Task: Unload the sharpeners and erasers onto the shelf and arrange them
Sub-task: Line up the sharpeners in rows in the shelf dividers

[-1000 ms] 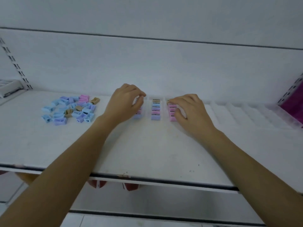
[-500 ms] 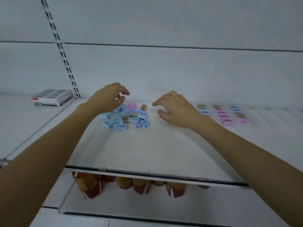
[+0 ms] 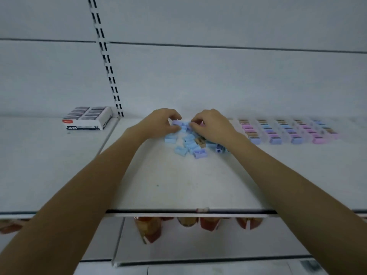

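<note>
Both forearms are bare from the frame's lower corners up to the wrists, with no sleeve in view. The left hand and the right hand wear no gloves. The fingers are bare too; whether any carries a ring is too blurred to tell.

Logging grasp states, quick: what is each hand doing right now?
Left hand: grip pinched on a blue sharpener at the back of the loose pile.
Right hand: fingers curled into the pile; whether it holds anything cannot be told.
</note>
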`<state>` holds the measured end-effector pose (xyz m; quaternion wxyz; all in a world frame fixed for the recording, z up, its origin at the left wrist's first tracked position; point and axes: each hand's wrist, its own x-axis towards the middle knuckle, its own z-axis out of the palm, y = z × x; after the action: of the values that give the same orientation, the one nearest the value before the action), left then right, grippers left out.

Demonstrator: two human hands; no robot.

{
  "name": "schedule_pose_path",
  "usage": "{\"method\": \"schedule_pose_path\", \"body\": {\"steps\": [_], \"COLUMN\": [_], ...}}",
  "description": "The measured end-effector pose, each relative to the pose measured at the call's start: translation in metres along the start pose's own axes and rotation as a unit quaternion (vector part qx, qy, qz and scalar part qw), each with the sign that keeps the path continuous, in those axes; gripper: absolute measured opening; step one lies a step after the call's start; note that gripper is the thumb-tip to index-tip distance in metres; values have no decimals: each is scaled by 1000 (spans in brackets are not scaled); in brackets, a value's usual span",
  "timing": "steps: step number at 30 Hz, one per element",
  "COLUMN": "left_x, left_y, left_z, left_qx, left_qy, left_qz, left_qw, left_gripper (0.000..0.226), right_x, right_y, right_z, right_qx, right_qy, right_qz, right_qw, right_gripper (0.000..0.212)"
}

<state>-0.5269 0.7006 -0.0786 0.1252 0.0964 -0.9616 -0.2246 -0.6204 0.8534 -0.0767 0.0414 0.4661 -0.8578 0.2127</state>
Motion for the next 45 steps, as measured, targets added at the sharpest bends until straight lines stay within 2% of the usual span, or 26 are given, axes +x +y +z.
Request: {"method": "schedule_pose_path", "body": {"steps": [4,7,13,16,20,24,29,34,41,45], "left_x": [3,-2,4,7,3,-1,-4,-7,-9,-12], "left_y": [-9,-14,-13,-10,-2,0,1,-2,10,19], "left_z": [5,5,7,4,-1,-4,-6,-8,-9,-5], "left_qx": [-31,-73,-116,-209,-321,-370,-419,-396,-415,-327], "left_qy": [7,12,27,44,51,51,69,76,89,118], "left_qz": [-9,-21,-26,-51,-50,-50,-74,-60,-47,-25], "left_qw": [999,997,992,976,944,926,902,913,904,937], "left_gripper": [27,25,24,24,18,19,22,30,22,21], "right_x": [5,3,-1,-4,-2,-3,-1,-2,-9,-17], "right_y": [-4,-3,2,3,1,-1,3,3,4,-3], "right_z": [9,14,12,11,9,12,16,15,9,-6], "right_qx": [25,72,67,94,138,150,151,130,145,241], "right_qy": [31,35,20,41,77,91,106,123,161,198], "right_qz": [40,34,10,-12,-40,-47,-48,-61,-69,-34], "right_qw": [998,996,998,995,987,983,982,982,974,950], "right_gripper": [22,15,11,13,31,40,39,34,16,12]}}
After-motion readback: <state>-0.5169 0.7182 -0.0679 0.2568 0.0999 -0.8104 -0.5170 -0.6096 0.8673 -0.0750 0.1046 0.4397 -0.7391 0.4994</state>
